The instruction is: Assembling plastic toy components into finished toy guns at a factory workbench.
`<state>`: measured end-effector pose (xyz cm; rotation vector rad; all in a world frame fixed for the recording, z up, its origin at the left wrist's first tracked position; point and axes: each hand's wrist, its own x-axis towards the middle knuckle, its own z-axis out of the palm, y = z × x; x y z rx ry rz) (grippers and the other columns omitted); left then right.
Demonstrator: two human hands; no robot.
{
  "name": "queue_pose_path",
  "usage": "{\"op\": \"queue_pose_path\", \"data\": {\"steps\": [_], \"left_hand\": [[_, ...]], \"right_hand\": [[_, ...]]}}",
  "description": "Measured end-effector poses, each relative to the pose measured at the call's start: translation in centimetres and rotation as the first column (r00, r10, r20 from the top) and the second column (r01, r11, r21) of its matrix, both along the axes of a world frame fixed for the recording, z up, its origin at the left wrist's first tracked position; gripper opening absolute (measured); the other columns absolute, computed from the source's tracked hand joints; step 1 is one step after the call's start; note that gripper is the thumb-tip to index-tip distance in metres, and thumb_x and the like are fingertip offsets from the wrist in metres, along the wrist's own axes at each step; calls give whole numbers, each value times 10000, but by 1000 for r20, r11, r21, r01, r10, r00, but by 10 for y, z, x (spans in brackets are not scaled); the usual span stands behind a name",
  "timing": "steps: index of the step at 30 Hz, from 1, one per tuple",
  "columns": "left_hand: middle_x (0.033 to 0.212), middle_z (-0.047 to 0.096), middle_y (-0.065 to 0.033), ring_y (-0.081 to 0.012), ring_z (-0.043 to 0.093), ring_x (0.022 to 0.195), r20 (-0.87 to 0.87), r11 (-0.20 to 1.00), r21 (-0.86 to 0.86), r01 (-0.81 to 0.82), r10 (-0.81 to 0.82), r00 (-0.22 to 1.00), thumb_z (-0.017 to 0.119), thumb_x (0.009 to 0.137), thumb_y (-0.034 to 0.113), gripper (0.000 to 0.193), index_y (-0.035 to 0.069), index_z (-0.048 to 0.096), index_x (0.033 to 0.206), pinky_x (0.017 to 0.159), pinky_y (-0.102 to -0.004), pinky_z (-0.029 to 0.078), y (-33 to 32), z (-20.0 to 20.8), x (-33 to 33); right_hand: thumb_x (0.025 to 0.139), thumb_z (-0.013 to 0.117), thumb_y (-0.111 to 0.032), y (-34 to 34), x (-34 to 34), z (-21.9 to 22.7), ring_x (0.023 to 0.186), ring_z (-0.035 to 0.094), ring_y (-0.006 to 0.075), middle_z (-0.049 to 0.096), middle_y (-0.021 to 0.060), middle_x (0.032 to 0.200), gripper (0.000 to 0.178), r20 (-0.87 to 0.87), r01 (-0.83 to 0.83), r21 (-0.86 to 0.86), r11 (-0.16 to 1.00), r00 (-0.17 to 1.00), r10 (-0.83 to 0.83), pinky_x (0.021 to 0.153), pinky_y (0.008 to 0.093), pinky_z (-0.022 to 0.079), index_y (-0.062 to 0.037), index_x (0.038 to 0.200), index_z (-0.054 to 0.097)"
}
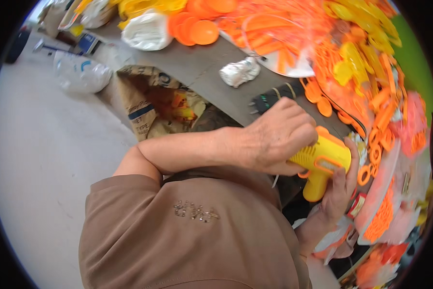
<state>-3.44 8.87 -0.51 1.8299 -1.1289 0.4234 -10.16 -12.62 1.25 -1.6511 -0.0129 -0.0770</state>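
A yellow toy shaped like a hair dryer (339,155), with orange trim, a slotted side and a short handle, is held in front of my torso, to the right. My right hand (339,190) holds its rounded end from below and the right, thumb and fingers against the shell. At the slotted end, my left hand (281,137) is closed in a fist, touching the toy. Its fingertips, and anything inside them, are hidden. Just beyond the left knuckles lies a black object wrapped with tan bands (273,98). A crumpled silver foil lump (239,72) sits farther off on the grey table.
Orange and yellow plastic parts (378,113) crowd the table's right side and far edge. Stacked orange discs (204,32) lie beside a white bag (146,31). An open brown paper bag (139,108) with coloured pieces stands left of the table, near a clear plastic bag (81,72).
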Motion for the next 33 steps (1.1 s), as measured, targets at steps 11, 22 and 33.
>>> {"op": "queue_pose_path", "data": {"steps": [11, 22, 33], "left_hand": [[979, 622, -151, -259, 626, 877, -792, 975, 60, 213, -84, 604, 824, 580, 280, 703, -10, 524, 1146, 758, -341, 502, 109, -7, -48], [1017, 627, -120, -204, 634, 894, -947, 817, -20, -576, -200, -250, 677, 796, 270, 551, -32, 477, 1210, 776, -331, 523, 266, -144, -97], [876, 597, -68, -141, 565, 793, -704, 324, 179, -929, 702, 110, 615, 813, 12, 230, -21, 540, 1028, 732, -274, 477, 269, -259, -37]], "right_hand": [[650, 780, -202, 104, 13, -4, 853, 540, 334, 511, 176, 1020, 647, 299, -405, -565, 718, 711, 636, 711, 382, 473, -31, 1186, 461], [791, 669, -282, 206, 41, -68, 994, 514, 401, 427, 205, 1140, 622, -82, -659, -607, 444, 608, 790, 796, 432, 475, -62, 1288, 366], [815, 659, -175, 106, 39, -7, 869, 611, 265, 572, 146, 1034, 416, -89, -732, -385, 562, 635, 767, 753, 341, 501, -14, 1168, 510]]}}
